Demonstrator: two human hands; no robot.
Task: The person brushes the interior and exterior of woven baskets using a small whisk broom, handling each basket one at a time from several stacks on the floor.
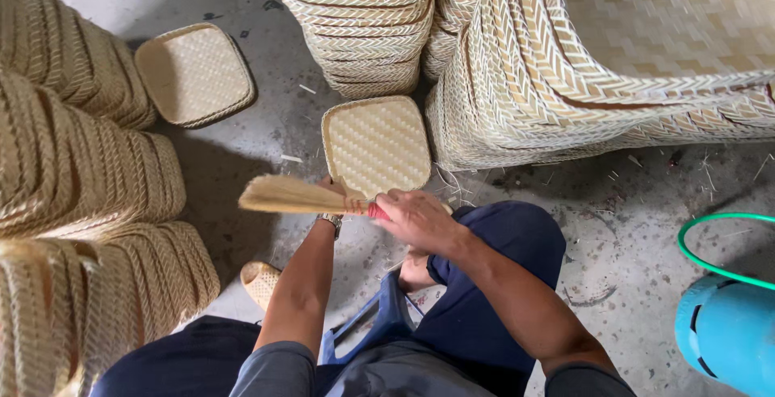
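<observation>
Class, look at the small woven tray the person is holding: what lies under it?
Under the small woven tray shows grey concrete floor. Its near edge is hidden by the hand brush, the right hand and the left hand.

Grey concrete floor (646, 203), strewn fibres; woven basket stacks (73, 155) around

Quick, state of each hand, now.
Left hand: mostly hidden behind the brush, holding the woven tray.
Right hand: closed on the brush's red handle.
</observation>
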